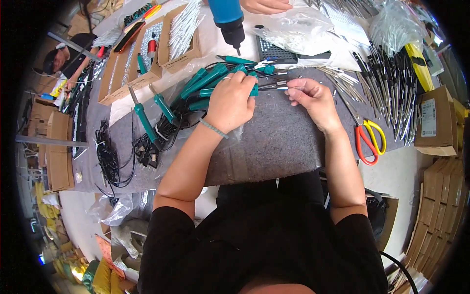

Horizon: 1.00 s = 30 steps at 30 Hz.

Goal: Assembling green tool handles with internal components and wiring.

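Note:
My left hand [230,102] grips the teal handle of a soldering iron [254,89] lying on a grey felt mat [274,142]. The iron's metal shaft points right toward my right hand [313,98], whose fingertips pinch a small metal part [283,88] at the shaft's end. A heap of teal-handled soldering irons [203,83] with black cords lies just left of my left hand. A blue electric screwdriver [227,19] hangs tip-down above the mat, with another person's hand [267,5] beside it.
Red-and-yellow scissors [367,139] lie right of my right hand. Several metal tubes [342,83] and black-handled rods [391,83] spread at the right. Cardboard boxes [161,44] of parts stand at the upper left, black cords [110,157] at the left, a box [433,122] at the right.

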Motion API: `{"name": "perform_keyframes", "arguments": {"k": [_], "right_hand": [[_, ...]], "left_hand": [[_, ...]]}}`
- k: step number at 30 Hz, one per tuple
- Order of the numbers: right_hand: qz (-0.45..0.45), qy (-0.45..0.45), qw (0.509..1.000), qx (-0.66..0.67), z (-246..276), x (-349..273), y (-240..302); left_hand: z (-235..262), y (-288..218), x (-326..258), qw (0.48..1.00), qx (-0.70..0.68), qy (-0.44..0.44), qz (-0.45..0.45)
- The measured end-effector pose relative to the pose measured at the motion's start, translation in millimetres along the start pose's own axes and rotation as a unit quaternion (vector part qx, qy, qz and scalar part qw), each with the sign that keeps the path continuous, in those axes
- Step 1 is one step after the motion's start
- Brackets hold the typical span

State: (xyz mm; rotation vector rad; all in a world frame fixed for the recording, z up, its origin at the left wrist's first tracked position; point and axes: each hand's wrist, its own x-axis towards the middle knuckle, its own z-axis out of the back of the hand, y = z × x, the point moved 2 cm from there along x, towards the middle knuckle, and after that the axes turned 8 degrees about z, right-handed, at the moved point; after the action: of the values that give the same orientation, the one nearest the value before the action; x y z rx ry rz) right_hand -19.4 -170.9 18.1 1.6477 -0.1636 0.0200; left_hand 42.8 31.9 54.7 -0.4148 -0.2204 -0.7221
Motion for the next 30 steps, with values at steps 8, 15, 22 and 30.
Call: {"name": "perform_keyframes", "arguments": {"k": [8,15,22,30], "right_hand": [[0.032,0.009,0.995,0.095,0,0,6],[-0.014,0.036,0.988,0.147,-2,1,8],[0.038,0.000,0.999,0.008,-4,-1,5],[0.244,-0.378,0.854,-0.259,47,-1,21]], "left_hand": [[-13,-24,2,0.990,-0.087,-0.073,-0.083],[-15,-19,0,0.988,-0.127,-0.078,-0.044],[-15,-22,-4,0.991,-0.137,0.000,-0.006],[-24,-20,-2,0.996,-0.091,-0.002,0.021]]}}
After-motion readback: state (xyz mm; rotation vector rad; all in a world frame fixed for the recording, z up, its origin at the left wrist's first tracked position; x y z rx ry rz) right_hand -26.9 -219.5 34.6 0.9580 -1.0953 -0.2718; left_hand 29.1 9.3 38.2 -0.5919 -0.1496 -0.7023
